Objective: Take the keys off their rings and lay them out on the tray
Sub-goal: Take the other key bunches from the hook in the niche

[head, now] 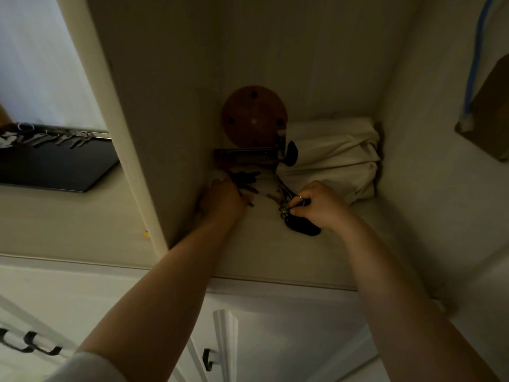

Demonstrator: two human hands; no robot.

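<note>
dimly: left hand [223, 200] over dark keys [243, 180], grip unclear | right hand [319, 205] pinching key ring [286, 208]

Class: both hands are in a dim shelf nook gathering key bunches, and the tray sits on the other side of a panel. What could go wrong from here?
1. The nook is dark, so a loose key might be missed.
2. The right hand pinches its bunch with a dangling fob; it may slip.
3. Carrying bunches round the panel to the tray could knock it.

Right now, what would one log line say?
left hand: on keys | right hand: holding key ring | tray: some keys laid
</note>
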